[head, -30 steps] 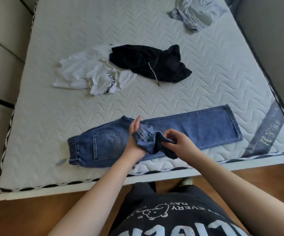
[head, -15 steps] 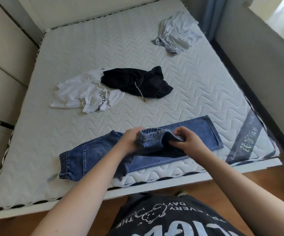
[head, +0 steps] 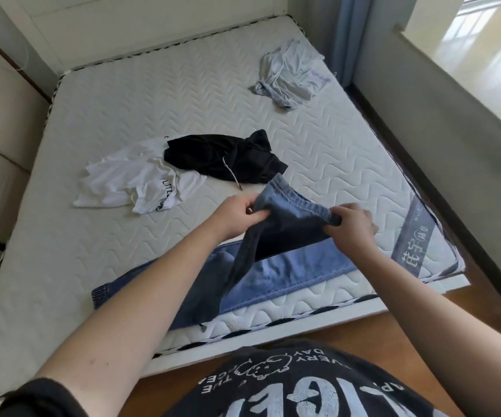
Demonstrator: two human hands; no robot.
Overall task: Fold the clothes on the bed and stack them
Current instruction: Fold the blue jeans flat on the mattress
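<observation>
Both hands — left hand (head: 238,216), right hand (head: 350,225) — pinched the jeans (head: 285,266) mid-frame | risk: slack leg dragged crooked, spoiling the fold.

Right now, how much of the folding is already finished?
Nothing is folded or stacked yet. In hand: both hands, left hand and right hand, grip the jeans, lifting one end above the mattress. Left: the white shirt, black garment and grey garment, all crumpled.

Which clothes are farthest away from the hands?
The pale grey garment, crumpled alone near the bed's far right corner; the white shirt and black garment lie closer.
</observation>
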